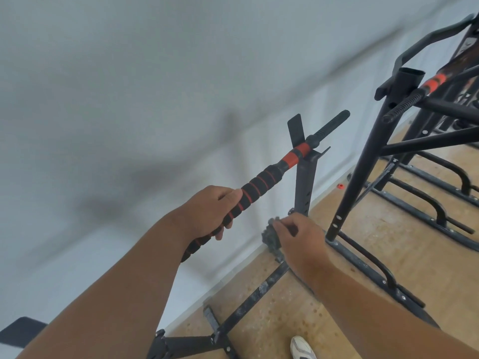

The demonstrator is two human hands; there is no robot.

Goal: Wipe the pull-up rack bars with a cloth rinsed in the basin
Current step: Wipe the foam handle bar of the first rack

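Wiping looks to be the step in hand, with the cloth out of the basin and up at the rack. The left hand point(210, 211) curls its fingers round the foam-padded bar point(256, 185), black with red rings, which runs up and to the right into a cradle on top of a dark perforated upright point(305, 182) by the white wall point(129, 99). The right hand point(298, 238) pinches a bunched grey cloth point(269, 235) between thumb and fingertips, just right of and below the bar, near the foot of that upright; whether the cloth touches the metal I cannot tell. No basin shows in view.

A second rack frame point(363, 164) stands to the right, carrying another red-and-black bar point(414, 95), its base rails spread over the speckled wooden floor point(388, 229). A white shoe point(302, 348) shows at the near edge.

My reading is that the next move calls for wrapping the cloth round the bar or upright and drawing it along, while the left hand steadies the bar so it does not roll out of its cradle.
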